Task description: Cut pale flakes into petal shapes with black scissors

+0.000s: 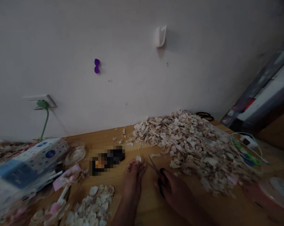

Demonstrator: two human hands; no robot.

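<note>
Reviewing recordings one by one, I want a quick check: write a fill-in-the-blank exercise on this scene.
Black-handled metal scissors are in the person's ____ hand.
The person's ____ hand pinches a small, thin, whitish flake.
The plug in the white rectangular wall socket is ____.
The small purple double-lobed fixture is ____ of the white wall holder.

Missing words: right; left; green; left

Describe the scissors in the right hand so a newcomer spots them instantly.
On the wooden table, find the big pile of pale flakes near the wall. On its near side, the right hand holds the scissors, blades angled toward the left hand. Unlike the black loops at the pile's back edge, these are held, with blades showing.
</note>
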